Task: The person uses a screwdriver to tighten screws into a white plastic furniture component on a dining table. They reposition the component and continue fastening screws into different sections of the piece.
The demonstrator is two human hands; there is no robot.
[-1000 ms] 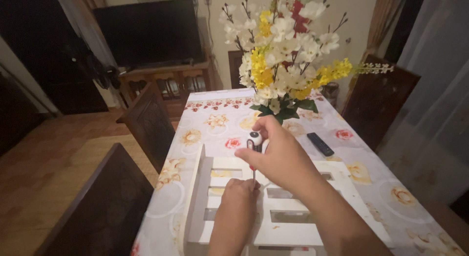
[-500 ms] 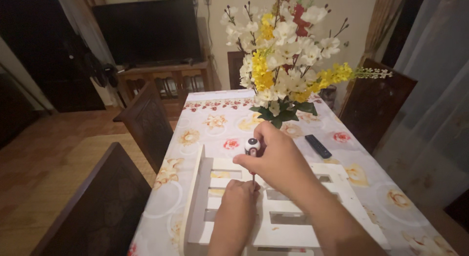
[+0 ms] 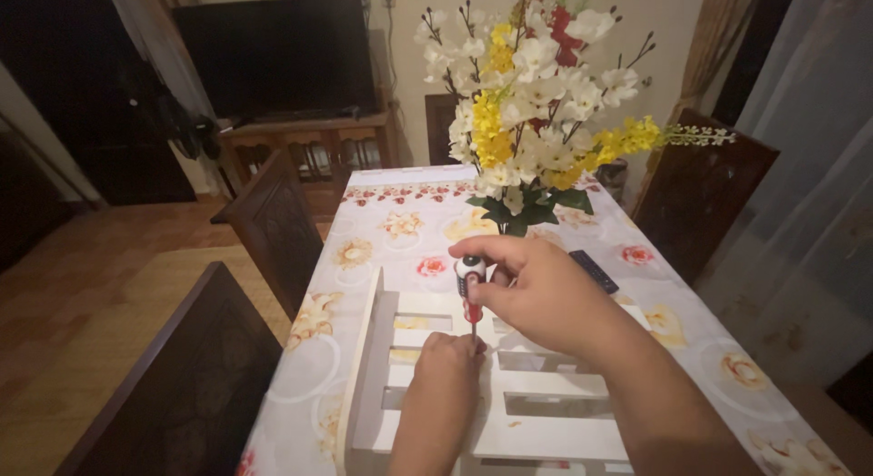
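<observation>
Centre frame: right hand (image 3: pixel 536 290) pinches red-handled screwdriver (image 3: pixel 470 290) upright, tip down on white slatted wooden frame (image 3: pixel 546 385) lying on floral tablecloth (image 3: pixel 382 230). Left hand (image 3: pixel 446 371), fingers curled, steadies tip. Likely risk: tip slipping off, jabbing left fingers or gouging paint.

One screen is in the room: a wide, flat television (image 3: pixel 277 58) at the far wall, standing on a low wooden cabinet (image 3: pixel 309 153) beyond the head of the table. Its rectangular panel is dark, framed in black, and shows no picture, only a faint sheen. A dark curtain hangs just to its left. No packages, labels or signs can be made out anywhere.
</observation>
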